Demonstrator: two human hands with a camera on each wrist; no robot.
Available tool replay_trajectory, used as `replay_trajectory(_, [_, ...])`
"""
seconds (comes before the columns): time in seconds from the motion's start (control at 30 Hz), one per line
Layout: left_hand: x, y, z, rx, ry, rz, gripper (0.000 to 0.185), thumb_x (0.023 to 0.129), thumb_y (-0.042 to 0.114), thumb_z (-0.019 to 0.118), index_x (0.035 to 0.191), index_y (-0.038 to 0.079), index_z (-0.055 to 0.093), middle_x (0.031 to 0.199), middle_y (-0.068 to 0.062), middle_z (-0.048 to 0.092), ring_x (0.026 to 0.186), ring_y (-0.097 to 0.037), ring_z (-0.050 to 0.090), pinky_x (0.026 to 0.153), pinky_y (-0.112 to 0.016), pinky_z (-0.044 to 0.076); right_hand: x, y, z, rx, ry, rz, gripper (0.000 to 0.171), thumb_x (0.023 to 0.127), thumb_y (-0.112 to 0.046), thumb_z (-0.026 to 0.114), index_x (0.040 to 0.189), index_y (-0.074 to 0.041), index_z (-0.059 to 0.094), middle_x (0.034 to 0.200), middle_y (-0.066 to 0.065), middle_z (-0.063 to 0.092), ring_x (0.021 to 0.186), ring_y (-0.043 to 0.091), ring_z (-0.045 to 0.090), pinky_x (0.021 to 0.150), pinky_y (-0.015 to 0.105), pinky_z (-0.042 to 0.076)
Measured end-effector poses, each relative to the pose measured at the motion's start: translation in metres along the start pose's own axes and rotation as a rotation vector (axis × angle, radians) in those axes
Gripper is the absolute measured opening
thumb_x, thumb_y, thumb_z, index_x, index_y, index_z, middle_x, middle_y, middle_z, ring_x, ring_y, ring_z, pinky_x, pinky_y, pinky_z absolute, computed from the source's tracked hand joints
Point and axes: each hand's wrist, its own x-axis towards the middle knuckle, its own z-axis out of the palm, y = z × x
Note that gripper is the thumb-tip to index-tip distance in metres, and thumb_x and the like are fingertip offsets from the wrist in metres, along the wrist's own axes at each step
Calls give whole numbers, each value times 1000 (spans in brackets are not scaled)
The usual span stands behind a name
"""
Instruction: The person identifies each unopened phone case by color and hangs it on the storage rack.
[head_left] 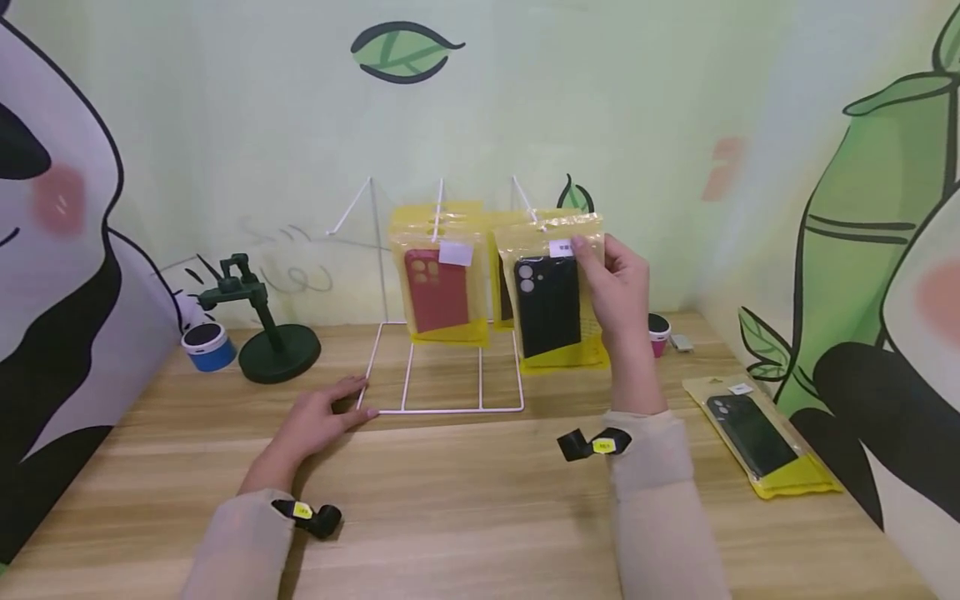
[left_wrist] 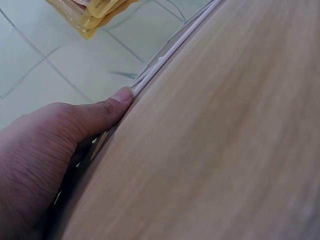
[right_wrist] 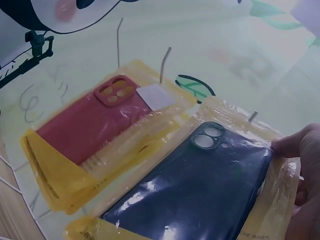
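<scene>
My right hand (head_left: 624, 287) pinches the upper right edge of a yellow clear-front bag with a black phone case (head_left: 551, 304) in it. The bag's top is at the tip of the right hook of a white wire display rack (head_left: 450, 410); the right wrist view shows the hook tip poking through near the top. A bagged red phone case (head_left: 437, 292) hangs on the middle hook, with more bags behind. My left hand (head_left: 315, 425) rests at the rack base's front left corner, its thumb (left_wrist: 112, 107) touching the white wire; the other fingers are mostly hidden in the left wrist view.
Another bagged black phone case (head_left: 753, 433) lies on the table at right. A dark green stand (head_left: 279, 354) and a blue-and-white cup (head_left: 207, 346) are at left. A pink cup (head_left: 659, 333) stands behind my right wrist. A painted wall rises behind the rack.
</scene>
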Motion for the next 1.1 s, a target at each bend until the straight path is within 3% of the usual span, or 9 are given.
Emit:
replay_trajectory(0.2, [1,1,-4,7,-6,6,71,89,59,69,146,18,56,153,-15,46,142,-41,39,115,-62,26,4,8,0,-28,-2,39,45,93,-48,70,118,-11,75,88,2,63,78,18,46,66,27,38])
replay_trajectory(0.47, [-2,0,-6,6,-9,-9,71,89,58,69,146,19,56,153,-14,46,142,-40,39,115,-62,26,16,26,17,-39,0,16,44,93,-45,71,115,-8,76,85,0,68,69,15,44,56,24,33])
replay_trajectory(0.7, [-3,3,-5,-12,-3,1,68,89,54,71,144,17,58,152,-15,47,142,-39,40,114,-62,28,27,33,21,-55,45,7,42,93,-45,71,104,-6,76,62,-2,51,58,13,39,47,22,30])
replay_trajectory(0.93, [7,8,1,-22,-17,22,67,90,53,71,145,18,57,152,-14,47,142,-39,40,114,-62,28,28,34,10,-96,64,-13,42,93,-46,71,105,-6,76,61,-2,49,58,13,39,48,23,29])
replay_trajectory(1.03, [3,4,-3,-17,-11,25,68,90,54,70,145,17,57,152,-14,47,141,-39,41,114,-61,29,27,35,12,-115,-3,-22,42,95,-43,69,114,-6,74,76,0,65,71,12,54,61,23,42])
replay_trajectory(1.1, [-3,-1,-9,-12,-5,16,70,90,55,70,145,16,57,152,-14,47,141,-40,40,114,-61,29,26,37,15,-147,-90,-25,43,96,-43,68,120,-8,71,95,4,71,89,14,61,79,30,48])
